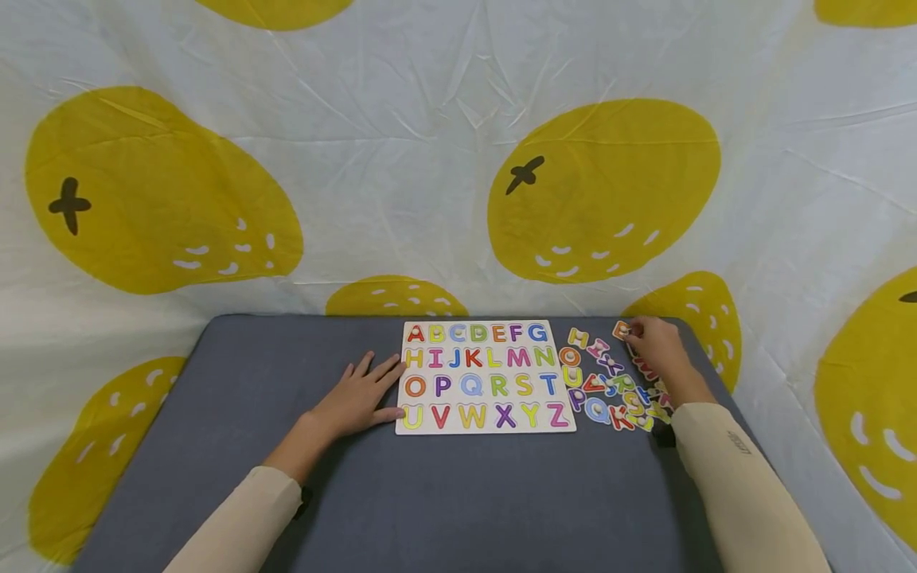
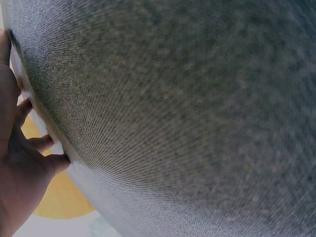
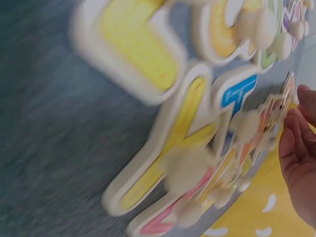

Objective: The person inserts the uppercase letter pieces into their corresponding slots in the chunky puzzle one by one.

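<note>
A white alphabet puzzle board (image 1: pixel 473 403) with rows of coloured letters A to Z lies on the grey table. My left hand (image 1: pixel 360 398) rests at its left edge, fingers spread, with fingertips and thumb at the rim. In the left wrist view that hand (image 2: pixel 24 163) shows at the left side, over grey cloth. To the right of the board, at the back, my right hand (image 1: pixel 655 344) pinches an orange letter piece, an E (image 1: pixel 621 329). In the right wrist view the right hand (image 3: pixel 301 153) appears beyond the loose pieces, thumb and fingers close together.
Several loose letter pieces with round knobs lie right of the board, among them an orange H (image 1: pixel 577 338), a blue Q (image 1: pixel 597 410) and a red K (image 1: pixel 620 418). Some overlap. Behind the grey table (image 1: pixel 473 501) hangs a white cloth (image 1: pixel 401 159) with yellow fruit shapes.
</note>
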The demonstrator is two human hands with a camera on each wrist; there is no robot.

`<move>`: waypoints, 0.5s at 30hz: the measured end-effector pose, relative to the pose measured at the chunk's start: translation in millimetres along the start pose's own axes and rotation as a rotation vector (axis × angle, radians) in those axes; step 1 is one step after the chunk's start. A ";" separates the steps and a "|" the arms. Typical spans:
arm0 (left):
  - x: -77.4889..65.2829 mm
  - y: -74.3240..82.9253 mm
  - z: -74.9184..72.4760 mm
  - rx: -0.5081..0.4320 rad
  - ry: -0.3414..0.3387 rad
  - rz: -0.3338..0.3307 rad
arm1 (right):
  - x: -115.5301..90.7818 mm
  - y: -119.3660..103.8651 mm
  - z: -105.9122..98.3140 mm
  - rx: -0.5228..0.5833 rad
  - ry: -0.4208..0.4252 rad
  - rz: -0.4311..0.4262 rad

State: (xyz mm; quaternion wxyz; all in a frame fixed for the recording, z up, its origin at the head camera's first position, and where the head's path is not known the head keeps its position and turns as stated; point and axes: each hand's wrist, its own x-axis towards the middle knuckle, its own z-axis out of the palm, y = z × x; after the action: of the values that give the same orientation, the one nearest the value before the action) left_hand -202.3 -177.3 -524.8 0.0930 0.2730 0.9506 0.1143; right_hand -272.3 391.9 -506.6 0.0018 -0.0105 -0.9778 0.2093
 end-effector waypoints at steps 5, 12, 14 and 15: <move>0.7 0.0 0.1 0.000 0.004 0.006 | 7.7 -6.7 3.6 0.016 -0.018 0.029; -0.5 1.7 -3.1 0.008 -0.003 0.001 | 13.0 -6.8 11.3 -0.015 0.027 0.044; -0.4 1.4 -3.0 0.006 -0.010 -0.001 | 14.1 -6.1 12.6 -0.002 0.027 0.055; -0.3 1.1 -2.7 0.006 -0.012 -0.002 | 14.3 -5.6 13.0 0.005 0.027 0.063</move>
State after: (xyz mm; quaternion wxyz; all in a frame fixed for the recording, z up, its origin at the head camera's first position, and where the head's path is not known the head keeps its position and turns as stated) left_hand -202.2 -177.0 -521.9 0.0980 0.2731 0.9507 0.1097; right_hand -286.9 381.8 -516.2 0.0082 -0.0442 -0.9763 0.2117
